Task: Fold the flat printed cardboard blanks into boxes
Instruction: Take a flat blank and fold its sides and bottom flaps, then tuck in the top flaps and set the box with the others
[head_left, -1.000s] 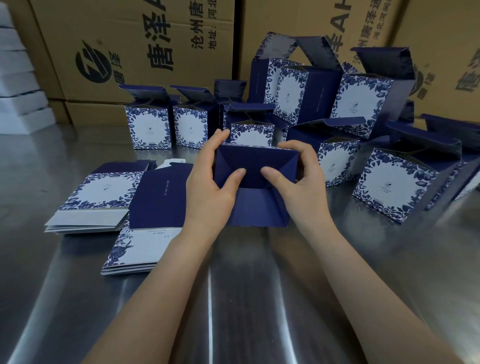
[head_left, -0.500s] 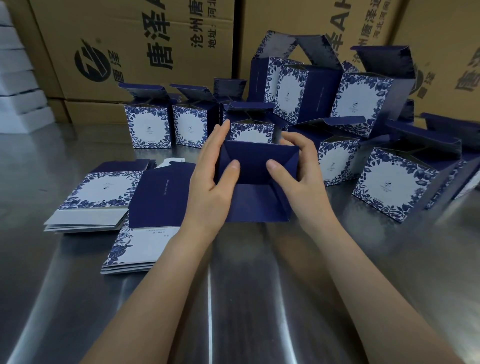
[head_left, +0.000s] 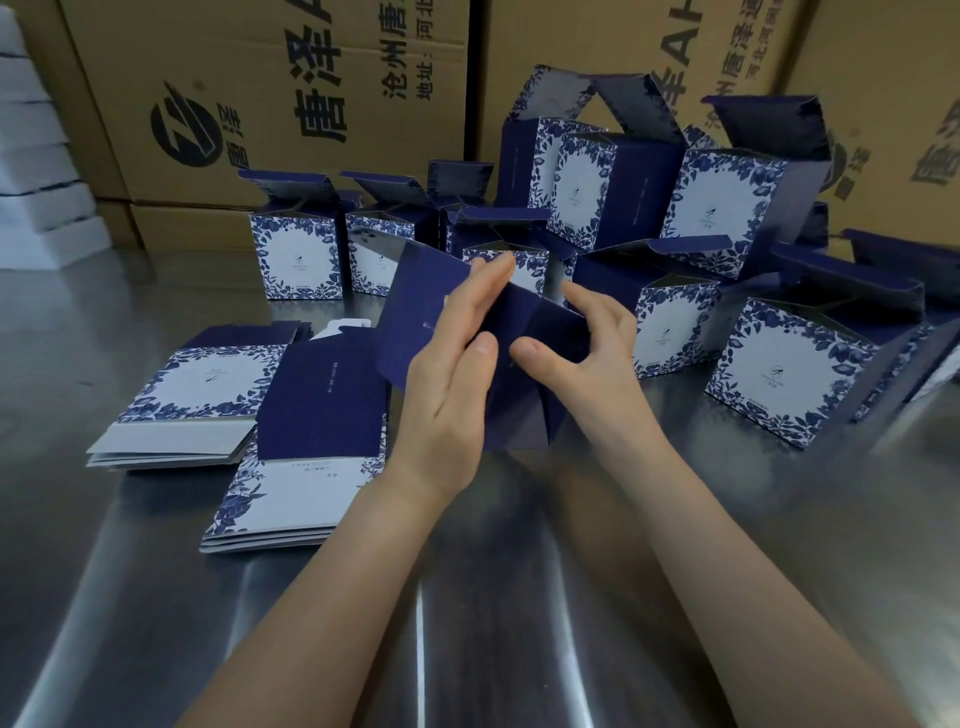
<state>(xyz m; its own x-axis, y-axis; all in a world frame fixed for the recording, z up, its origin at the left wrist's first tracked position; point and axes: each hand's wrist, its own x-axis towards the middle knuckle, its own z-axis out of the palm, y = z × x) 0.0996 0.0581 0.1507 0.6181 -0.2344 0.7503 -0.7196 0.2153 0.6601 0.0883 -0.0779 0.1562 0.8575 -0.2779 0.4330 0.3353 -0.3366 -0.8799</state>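
Both hands hold one navy blue box (head_left: 524, 358) over the middle of the steel table (head_left: 467, 597). My left hand (head_left: 449, 384) lies flat against its left side, fingers extended, thumb on the front. From the right, my right hand (head_left: 587, 358) grips it with curled fingers. The box is tilted, one navy panel sticking out to the upper left. Two stacks of flat blanks lie to the left: the far stack (head_left: 192, 400) and the near stack (head_left: 306, 467). Several folded blue-and-white boxes (head_left: 639, 202) with open top flaps stand behind and to the right.
Large brown shipping cartons (head_left: 270, 104) with black print wall off the back of the table. White foam slabs (head_left: 36, 171) are stacked at the far left. A folded box (head_left: 795, 369) stands close to my right hand.
The held box has turned and tilted, its navy panel swinging out to the upper left. My left hand flattened against its side; my right hand shifted around its right edge.
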